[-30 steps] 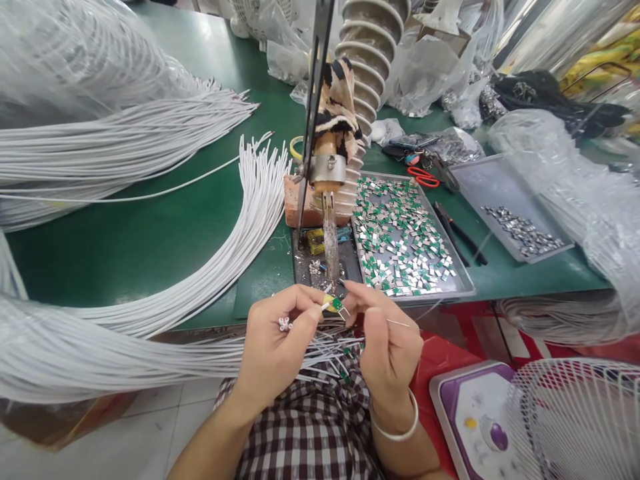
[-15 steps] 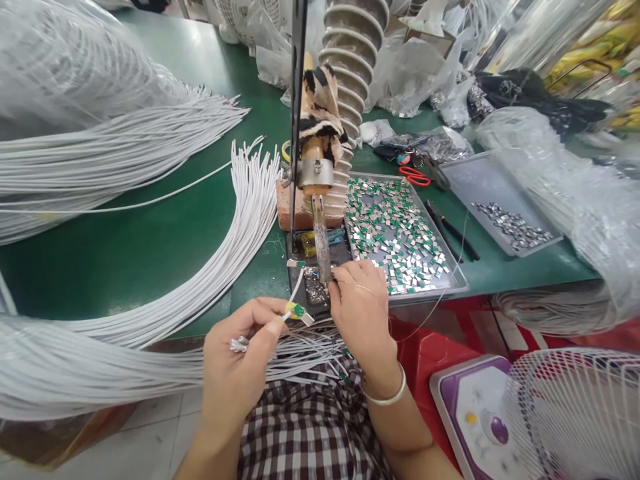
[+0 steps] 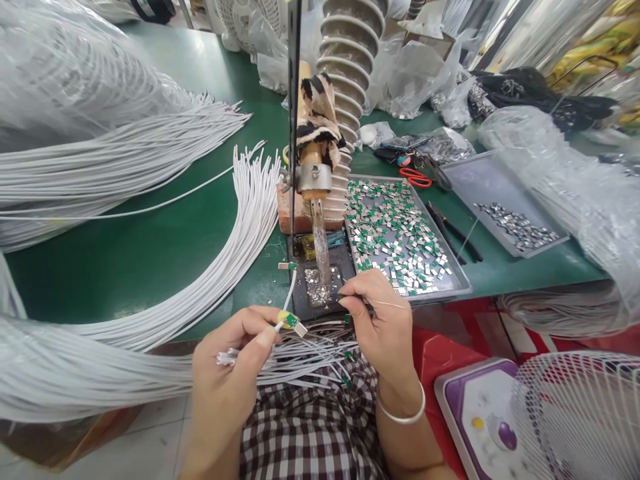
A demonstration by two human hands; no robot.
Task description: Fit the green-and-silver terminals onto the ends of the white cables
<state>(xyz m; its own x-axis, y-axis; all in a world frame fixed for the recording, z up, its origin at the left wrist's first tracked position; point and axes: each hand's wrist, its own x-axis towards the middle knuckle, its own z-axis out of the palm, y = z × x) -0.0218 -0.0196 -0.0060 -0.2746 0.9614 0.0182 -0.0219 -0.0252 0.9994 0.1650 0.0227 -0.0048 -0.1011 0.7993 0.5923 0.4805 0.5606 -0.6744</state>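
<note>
My left hand (image 3: 225,373) is closed on a white cable whose end carries a small green circuit board with a metal USB connector (image 3: 294,323). More white cable ends (image 3: 227,357) stick out of the same fist. Thumb and forefinger of my right hand (image 3: 377,327) are pinched on a thin solder wire (image 3: 393,305), just right of the soldering iron's tip. That soldering iron (image 3: 321,250) is clamped point-down above a dark pad (image 3: 317,287) strewn with solder bits. Beside the pad, another cable end with a connector board (image 3: 287,266) stands up.
A tray (image 3: 463,288) of green connector boards lies right of the iron; a second tray (image 3: 480,180) holds small metal parts. Red-handled scissors (image 3: 416,177) and black pliers (image 3: 457,237) lie between them. White cable bundles (image 3: 215,267) cover the left. A ribbed hose (image 3: 350,60) rises behind the iron.
My right hand has drawn back from the iron's tip, to the right and slightly down, still pinching the solder wire. My left hand has shifted slightly left and down with the cable.
</note>
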